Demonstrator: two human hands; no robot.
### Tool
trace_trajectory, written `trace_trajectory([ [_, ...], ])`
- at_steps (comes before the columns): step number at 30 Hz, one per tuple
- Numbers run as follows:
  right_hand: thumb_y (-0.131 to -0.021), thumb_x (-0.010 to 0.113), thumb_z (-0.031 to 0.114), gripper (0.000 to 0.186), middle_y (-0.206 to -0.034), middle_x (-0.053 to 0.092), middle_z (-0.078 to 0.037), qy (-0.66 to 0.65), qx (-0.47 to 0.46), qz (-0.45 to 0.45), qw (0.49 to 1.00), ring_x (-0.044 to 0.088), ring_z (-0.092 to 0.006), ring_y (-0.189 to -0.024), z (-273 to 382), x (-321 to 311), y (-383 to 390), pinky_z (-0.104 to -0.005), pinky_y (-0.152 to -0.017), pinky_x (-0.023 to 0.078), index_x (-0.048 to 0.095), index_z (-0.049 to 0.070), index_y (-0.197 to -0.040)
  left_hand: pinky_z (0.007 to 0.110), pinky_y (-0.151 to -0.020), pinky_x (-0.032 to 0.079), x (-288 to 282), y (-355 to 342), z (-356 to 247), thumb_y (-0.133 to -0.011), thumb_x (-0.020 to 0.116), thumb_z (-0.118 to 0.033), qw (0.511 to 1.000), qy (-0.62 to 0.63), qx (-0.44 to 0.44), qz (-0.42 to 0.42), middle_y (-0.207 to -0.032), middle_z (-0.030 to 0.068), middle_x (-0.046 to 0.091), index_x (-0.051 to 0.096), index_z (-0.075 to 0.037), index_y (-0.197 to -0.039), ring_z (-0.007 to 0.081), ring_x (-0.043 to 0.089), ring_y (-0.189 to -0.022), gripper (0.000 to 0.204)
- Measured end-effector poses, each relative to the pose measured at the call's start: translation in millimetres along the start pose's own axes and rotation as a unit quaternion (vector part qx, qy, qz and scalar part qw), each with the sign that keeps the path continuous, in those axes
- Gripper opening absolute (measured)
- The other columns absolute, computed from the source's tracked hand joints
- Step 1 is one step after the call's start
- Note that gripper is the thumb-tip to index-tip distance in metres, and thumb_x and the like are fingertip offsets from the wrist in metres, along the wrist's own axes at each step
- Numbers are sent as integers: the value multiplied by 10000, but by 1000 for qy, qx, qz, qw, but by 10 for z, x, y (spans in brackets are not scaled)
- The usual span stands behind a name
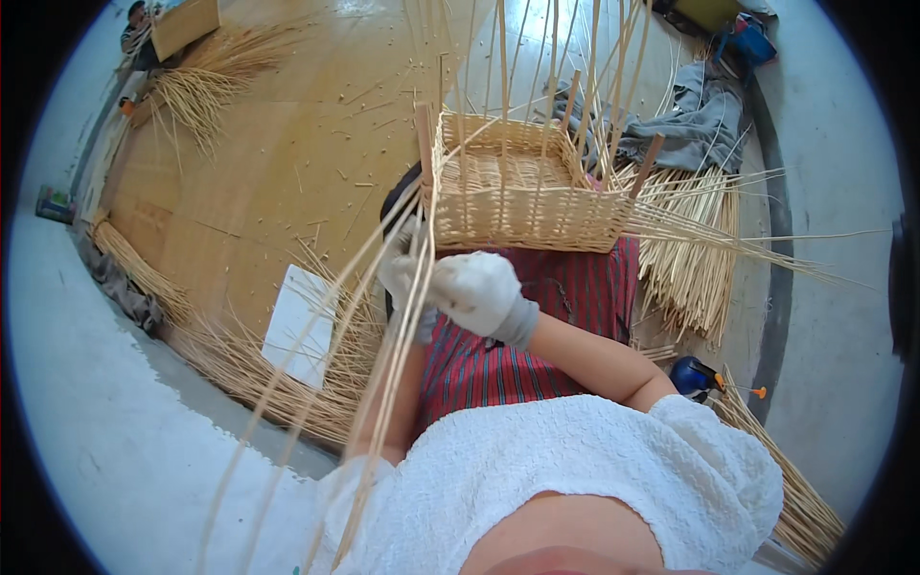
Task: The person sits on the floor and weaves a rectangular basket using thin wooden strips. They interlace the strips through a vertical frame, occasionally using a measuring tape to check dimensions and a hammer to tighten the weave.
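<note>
A half-woven wicker basket (537,222) rests by my knees, its rectangular tray tilted toward me. Tall upright canes rise from its rim, and wooden posts stand at its corners. Several long loose wicker canes (407,321) run from its left corner down past my left forearm. Both hands wear whitish work gloves. My left hand (396,273) is closed about these canes just below the corner, its fingers partly hidden behind them. Beside it, my right hand (476,290) has its fingers pinched together at the same canes. Red striped cloth (508,369) covers my lap.
A thick bundle of cut canes (695,259) lies at the right, near a grey cloth (700,120). More loose canes (259,369) spread at the left around a white board (299,326). A dark blue spray bottle (692,376) stands by my right elbow. Cane scraps dot the wooden floor (297,163).
</note>
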State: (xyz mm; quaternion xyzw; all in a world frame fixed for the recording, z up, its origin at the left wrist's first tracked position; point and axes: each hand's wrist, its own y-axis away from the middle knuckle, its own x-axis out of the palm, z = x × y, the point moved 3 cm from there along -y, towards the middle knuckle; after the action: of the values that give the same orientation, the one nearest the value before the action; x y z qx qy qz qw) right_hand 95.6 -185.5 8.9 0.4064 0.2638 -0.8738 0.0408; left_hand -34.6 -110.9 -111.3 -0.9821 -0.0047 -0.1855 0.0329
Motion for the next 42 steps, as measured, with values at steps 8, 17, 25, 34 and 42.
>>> trace_trajectory([
  [8,-871,691,231,127,-810,684,-65,56,-14,30,998,702,-257,-724,194,-27,-45,-399,-649,565,709,133,-949,313,-1007,515,140,-1045,-395,-893,771,-99,931,-82,-135,329,-1186,71,659,565,-50,-1362,169,619,-1137,514],
  [17,-985,672,191,171,-884,725,-45,-443,362,-265,776,670,-137,-713,-1235,-569,615,-299,-572,537,689,28,-1032,235,-937,490,278,-1164,-19,-862,821,-95,887,20,-177,426,-1094,-39,624,623,-99,-1224,78,574,-1023,413],
  [25,-931,630,-27,305,-1177,689,-100,-377,100,-311,867,674,-196,-1105,-1191,-800,-674,-285,-933,533,632,-33,-1236,279,-960,473,361,-983,140,-886,777,-108,945,-117,-68,298,-1107,-23,607,603,-98,-1223,101,566,-1028,379],
  [34,-993,575,79,789,-1201,647,-133,-235,212,-232,920,654,-168,-855,-990,-1179,-1033,-347,-772,570,122,230,-1622,302,-1006,459,344,-959,119,-842,789,-58,955,-126,-33,266,-1111,-7,596,648,-85,-1150,132,574,-1051,340],
  [42,-1044,568,250,341,-920,731,-150,-170,367,-102,909,738,-198,-816,-777,-445,335,-318,-659,570,560,37,-1310,250,-932,466,324,-932,287,-808,829,-69,957,61,-99,267,-1087,-43,615,652,-114,-1176,107,565,-1031,411],
])
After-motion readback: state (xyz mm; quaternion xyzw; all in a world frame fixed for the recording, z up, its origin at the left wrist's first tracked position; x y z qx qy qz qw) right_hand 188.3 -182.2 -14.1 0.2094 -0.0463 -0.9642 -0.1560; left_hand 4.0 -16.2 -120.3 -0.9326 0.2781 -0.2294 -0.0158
